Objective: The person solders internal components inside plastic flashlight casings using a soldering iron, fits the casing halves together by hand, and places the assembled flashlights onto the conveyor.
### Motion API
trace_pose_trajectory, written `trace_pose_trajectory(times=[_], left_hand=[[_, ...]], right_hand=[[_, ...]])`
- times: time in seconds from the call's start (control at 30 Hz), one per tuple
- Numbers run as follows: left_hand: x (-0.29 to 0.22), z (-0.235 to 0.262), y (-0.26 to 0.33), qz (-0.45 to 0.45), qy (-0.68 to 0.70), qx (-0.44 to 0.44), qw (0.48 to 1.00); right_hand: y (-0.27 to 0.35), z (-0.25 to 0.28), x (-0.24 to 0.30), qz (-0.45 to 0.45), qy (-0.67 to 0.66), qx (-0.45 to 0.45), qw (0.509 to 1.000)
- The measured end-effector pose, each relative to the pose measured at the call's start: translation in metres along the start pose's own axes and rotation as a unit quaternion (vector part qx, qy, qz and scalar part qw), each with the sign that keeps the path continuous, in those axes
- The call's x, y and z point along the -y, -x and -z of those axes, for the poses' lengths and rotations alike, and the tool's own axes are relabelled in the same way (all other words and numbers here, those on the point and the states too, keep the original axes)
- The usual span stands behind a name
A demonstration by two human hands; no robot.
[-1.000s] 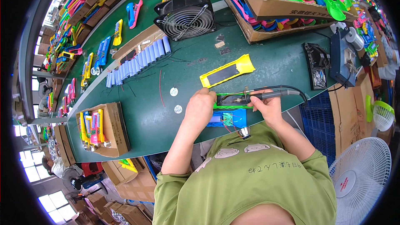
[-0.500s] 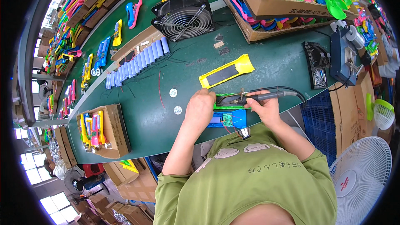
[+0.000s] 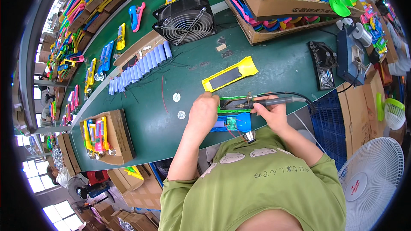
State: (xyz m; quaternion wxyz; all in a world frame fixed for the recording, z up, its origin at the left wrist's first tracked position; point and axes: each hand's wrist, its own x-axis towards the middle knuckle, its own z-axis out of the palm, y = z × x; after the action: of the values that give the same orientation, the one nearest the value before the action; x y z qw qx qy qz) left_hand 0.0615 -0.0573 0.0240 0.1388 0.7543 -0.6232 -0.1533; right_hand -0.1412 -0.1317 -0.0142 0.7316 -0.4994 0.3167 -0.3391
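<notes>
My right hand (image 3: 273, 112) is closed around the grey handle of a soldering iron (image 3: 280, 101), its tip pointing left over a green plastic shell (image 3: 233, 111). Closed at the shell's left end is my left hand (image 3: 203, 112), its fingertips partly hidden. Dark wires and a dark panel show inside the shell. Just nearer to me lies a blue shell (image 3: 244, 121) with a purple battery (image 3: 219, 124), a green circuit board (image 3: 231, 123) and red wires. A silver lamp head (image 3: 249, 136) sits by its corner. Beyond the green shell rests a yellow shell (image 3: 247, 66) with a dark panel.
A black fan (image 3: 188, 23) and a row of purple batteries (image 3: 139, 69) stand farther back. Cartons of coloured shells (image 3: 274, 8) fill the far right. A soldering station (image 3: 353, 55) and black tray (image 3: 322, 66) are at right; a carton (image 3: 124, 134) sits at left.
The whole view has shifted slightly. Both hands keep almost the same place and grip, with the iron still over the green shell.
</notes>
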Motion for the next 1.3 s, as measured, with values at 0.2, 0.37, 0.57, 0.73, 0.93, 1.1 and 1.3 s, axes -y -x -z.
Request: trace_pose_trajectory(times=[0.2, 0.37, 0.57, 0.73, 0.93, 1.1, 1.3], left_hand=[[-0.001, 0.000, -0.001, -0.003, -0.005, 0.003, 1.000], [-0.002, 0.001, -0.001, -0.003, -0.011, 0.002, 1.000], [-0.003, 0.001, 0.000, -0.001, -0.018, 0.004, 1.000], [-0.005, 0.001, -0.001, -0.005, -0.036, 0.000, 0.999], [-0.007, 0.003, -0.001, 0.003, -0.047, 0.005, 0.999], [-0.007, 0.003, -0.002, -0.004, -0.048, -0.002, 0.999], [-0.006, 0.003, 0.000, 0.002, -0.074, 0.008, 0.997]], right_hand=[[-0.003, -0.006, -0.002, 0.011, 0.048, 0.003, 0.999], [-0.003, -0.003, -0.011, 0.037, 0.096, -0.002, 0.995], [0.000, -0.005, 0.002, -0.012, 0.030, -0.016, 0.999], [0.010, 0.001, 0.014, 0.085, 0.023, -0.047, 0.995], [0.010, 0.025, 0.027, 0.323, 0.333, 0.005, 0.886], [0.011, 0.034, 0.022, 0.332, 0.437, -0.006, 0.836], [0.010, 0.034, 0.014, 0.331, 0.457, 0.022, 0.825]])
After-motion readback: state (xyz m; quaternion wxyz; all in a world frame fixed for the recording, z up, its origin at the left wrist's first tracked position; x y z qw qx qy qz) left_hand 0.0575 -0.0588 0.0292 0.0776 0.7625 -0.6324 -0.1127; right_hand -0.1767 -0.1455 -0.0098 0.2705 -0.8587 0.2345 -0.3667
